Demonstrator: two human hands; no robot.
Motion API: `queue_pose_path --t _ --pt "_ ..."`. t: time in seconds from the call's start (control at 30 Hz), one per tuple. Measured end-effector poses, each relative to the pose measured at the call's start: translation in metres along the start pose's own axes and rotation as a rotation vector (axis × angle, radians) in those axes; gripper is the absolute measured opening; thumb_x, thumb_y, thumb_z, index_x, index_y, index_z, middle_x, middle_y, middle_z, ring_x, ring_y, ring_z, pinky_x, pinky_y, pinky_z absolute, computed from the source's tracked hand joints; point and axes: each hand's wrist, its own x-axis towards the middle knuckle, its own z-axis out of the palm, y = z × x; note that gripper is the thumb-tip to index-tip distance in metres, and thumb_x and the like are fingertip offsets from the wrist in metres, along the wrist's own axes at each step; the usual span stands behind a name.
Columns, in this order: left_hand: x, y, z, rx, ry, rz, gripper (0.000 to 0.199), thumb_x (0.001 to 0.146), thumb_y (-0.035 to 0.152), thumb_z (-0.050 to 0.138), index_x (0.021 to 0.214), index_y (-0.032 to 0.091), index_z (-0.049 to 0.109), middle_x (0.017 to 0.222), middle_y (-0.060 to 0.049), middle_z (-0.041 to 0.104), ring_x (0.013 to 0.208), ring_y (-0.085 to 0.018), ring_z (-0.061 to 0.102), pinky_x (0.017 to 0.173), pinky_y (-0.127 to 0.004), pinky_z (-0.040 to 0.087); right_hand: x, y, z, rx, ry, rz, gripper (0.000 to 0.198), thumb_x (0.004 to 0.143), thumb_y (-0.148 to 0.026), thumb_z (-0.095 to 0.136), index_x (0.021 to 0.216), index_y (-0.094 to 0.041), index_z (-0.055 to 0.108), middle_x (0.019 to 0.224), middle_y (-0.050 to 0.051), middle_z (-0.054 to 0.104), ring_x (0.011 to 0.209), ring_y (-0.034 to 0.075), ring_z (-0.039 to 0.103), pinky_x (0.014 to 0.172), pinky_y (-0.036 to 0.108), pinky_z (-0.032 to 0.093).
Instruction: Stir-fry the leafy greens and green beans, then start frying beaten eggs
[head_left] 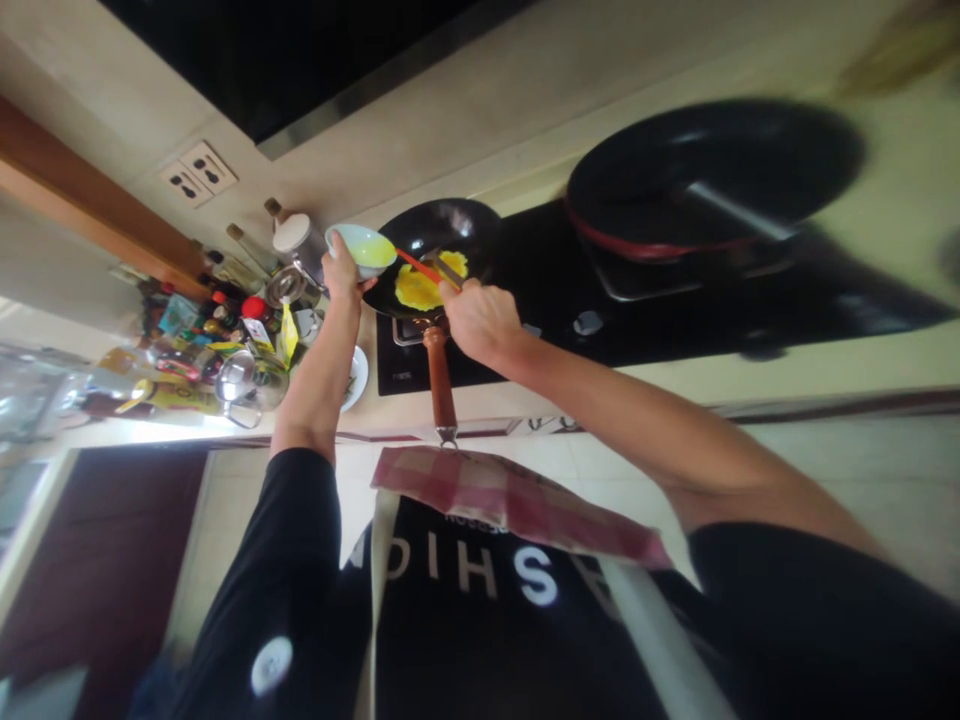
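My left hand (343, 268) grips a small white bowl (362, 240), tilted over the left edge of a black frying pan (450, 215). Yellow liquid egg shows inside the bowl. In the pan lies a patch of yellow cooked egg (415, 290). Above the pan's near side my right hand (486, 318) is closed round a slim red stick (418, 263) and a brown stick (448, 270); whether they are a pair of chopsticks I cannot make out. The red one reaches to the bowl's rim. A wooden pan handle (441, 385) points toward me, with neither hand on it.
A large dark wok (720, 165) sits on the black stovetop (540, 290) to the right, a metal utensil (739, 210) in it. Crowding the left counter are bottles, jars and a glass jug (238, 385). A white plate (355, 378) stands left of the stove. Overhead hangs a dark hood (300, 60).
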Motion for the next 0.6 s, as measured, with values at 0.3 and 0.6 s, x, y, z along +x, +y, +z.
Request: queue_pose_path --t 0.3,0.6 --pt "-0.033 0.013 -0.009 -0.636 0.108 -0.456 0.067 0.097 0.067 0.040 0.143 0.020 0.051 0.120 -0.012 0.064 0.106 -0.025 0.069 0.080 -0.034 0.062 0.004 0.002 0.003 0.013 -0.025 0.038 0.044 0.098 -0.009 0.030 0.132 -0.005 0.059 0.109 0.024 0.065 0.100 0.030 0.067 0.080 0.036 0.050" --pt "-0.044 0.014 -0.011 -0.857 0.093 -0.538 0.059 0.096 0.059 0.051 0.143 0.023 0.052 0.122 -0.011 0.067 0.110 -0.025 0.070 0.084 -0.034 0.062 0.008 0.020 -0.018 0.050 0.082 0.052 0.044 0.099 -0.017 0.035 0.136 -0.012 0.058 0.105 0.020 0.065 0.092 0.027 0.064 0.080 0.037 0.045"
